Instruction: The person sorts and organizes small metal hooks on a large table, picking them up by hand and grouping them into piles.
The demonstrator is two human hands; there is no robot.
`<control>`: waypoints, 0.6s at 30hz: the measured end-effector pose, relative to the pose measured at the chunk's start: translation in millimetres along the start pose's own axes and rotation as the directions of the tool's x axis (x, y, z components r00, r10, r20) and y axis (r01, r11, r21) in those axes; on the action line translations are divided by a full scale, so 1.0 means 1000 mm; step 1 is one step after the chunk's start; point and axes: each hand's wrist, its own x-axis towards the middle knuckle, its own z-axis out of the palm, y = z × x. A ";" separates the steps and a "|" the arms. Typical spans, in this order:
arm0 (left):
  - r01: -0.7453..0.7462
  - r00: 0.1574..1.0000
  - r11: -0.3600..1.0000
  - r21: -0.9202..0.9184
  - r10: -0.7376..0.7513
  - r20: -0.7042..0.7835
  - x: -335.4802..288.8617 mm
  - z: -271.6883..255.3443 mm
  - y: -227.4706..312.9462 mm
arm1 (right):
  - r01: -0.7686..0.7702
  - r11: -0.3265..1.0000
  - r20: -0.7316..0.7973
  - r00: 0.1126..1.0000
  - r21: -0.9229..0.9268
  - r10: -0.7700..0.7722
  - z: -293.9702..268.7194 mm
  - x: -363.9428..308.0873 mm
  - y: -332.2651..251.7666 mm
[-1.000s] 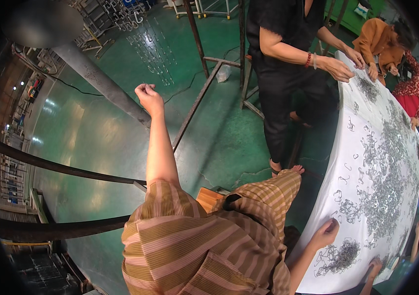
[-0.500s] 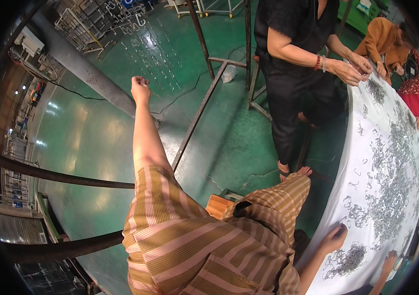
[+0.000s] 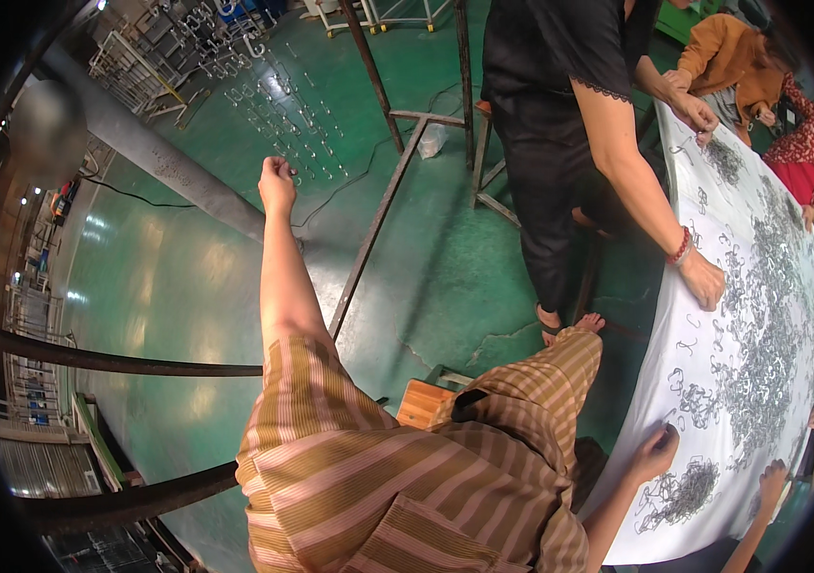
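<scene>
My left hand (image 3: 278, 186) is stretched forward, fingers pinched together at the lower end of hanging strands of linked metal hooks (image 3: 283, 105). What it grips is too small to make out. At the lower right, my right hand (image 3: 656, 453) is curled over the near edge of a white-covered table (image 3: 628, 468), thumb against fingers. A dark bit shows at its fingertips, but I cannot tell what it is. Close beside that hand lie a small cluster of wire hooks (image 3: 693, 406) and a denser pile of hooks (image 3: 682, 492). A wide spread of dark hooks (image 3: 765, 334) covers the table's middle.
Across the table's near side stands a person in black (image 3: 545, 143), one hand (image 3: 703, 282) down at the hooks. Other people sit at the far side, one in an orange top (image 3: 727, 67). Dark metal frame bars (image 3: 369, 248) and a grey pillar (image 3: 168, 153) rise from the green floor.
The person in black has reached one hand down onto the table. My left hand stays by the strands, pinched. My right hand has lifted slightly and shifted from the pile.
</scene>
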 end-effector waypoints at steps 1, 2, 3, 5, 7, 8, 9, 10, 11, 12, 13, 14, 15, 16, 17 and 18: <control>-0.014 1.000 0.999 0.029 0.015 -0.020 0.002 -0.007 -0.007 | -0.015 1.000 0.013 1.000 0.005 0.015 0.001 0.000 -0.002; -0.031 0.999 0.998 0.056 0.034 -0.037 0.004 -0.013 -0.013 | -0.033 0.999 0.036 0.999 0.015 0.032 0.001 0.000 -0.007; -0.014 1.000 0.997 0.082 0.016 -0.025 -0.001 -0.003 -0.001 | -0.069 0.998 0.036 0.997 -0.002 0.069 -0.003 -0.002 -0.010; -0.017 0.988 0.996 0.092 0.031 -0.153 -0.012 0.008 0.010 | -0.060 0.998 -0.016 0.998 0.023 0.060 -0.008 -0.004 -0.013; 0.065 0.969 0.993 0.096 -0.040 -0.244 -0.029 0.023 0.016 | -0.077 0.995 -0.060 0.995 0.068 0.082 -0.004 -0.007 -0.005; 0.082 0.957 0.985 0.153 -0.035 -0.287 -0.039 0.027 0.005 | 0.096 0.992 -0.165 0.983 0.077 -0.082 0.002 -0.005 -0.003; 0.095 0.959 0.985 0.142 -0.052 -0.277 -0.054 0.037 -0.001 | 0.084 0.993 -0.157 0.985 0.081 -0.071 0.002 -0.004 -0.004; 0.097 0.949 0.995 0.017 -0.087 -0.304 -0.068 0.044 -0.021 | 0.096 0.988 -0.197 0.978 0.117 -0.072 0.006 -0.002 -0.011; 0.096 0.948 0.993 0.074 -0.068 -0.311 -0.093 0.060 -0.020 | 0.114 0.992 -0.221 0.970 0.049 -0.101 0.005 0.000 -0.018; 0.112 0.967 0.987 0.119 -0.081 -0.242 -0.123 0.072 -0.003 | 0.120 0.989 -0.240 0.966 0.081 -0.097 0.000 0.004 -0.026; 0.123 0.976 0.992 0.025 -0.116 -0.187 -0.145 0.085 -0.002 | 0.098 0.990 -0.220 0.973 0.101 -0.074 0.000 0.004 -0.029; 0.061 0.988 0.998 -0.004 -0.061 -0.144 -0.172 0.105 -0.002 | 0.103 0.988 -0.211 0.974 0.115 -0.077 -0.005 0.007 -0.037; -0.049 0.998 0.996 -0.075 0.045 -0.049 -0.202 0.126 0.012 | 0.122 0.982 -0.221 0.971 0.141 -0.088 -0.008 0.008 -0.040; -0.169 0.983 0.945 -0.280 0.184 0.029 -0.238 0.146 0.034 | 0.116 0.981 -0.198 0.976 0.153 -0.084 -0.015 0.007 -0.040; -0.215 0.905 0.901 -0.376 0.328 0.269 -0.304 0.161 0.076 | 0.121 0.991 -0.081 0.990 0.062 -0.116 -0.027 0.007 -0.043; -0.149 0.828 0.834 -0.531 0.398 0.394 -0.342 0.164 0.135 | 0.067 0.997 -0.080 0.995 0.046 -0.063 -0.036 -0.002 -0.038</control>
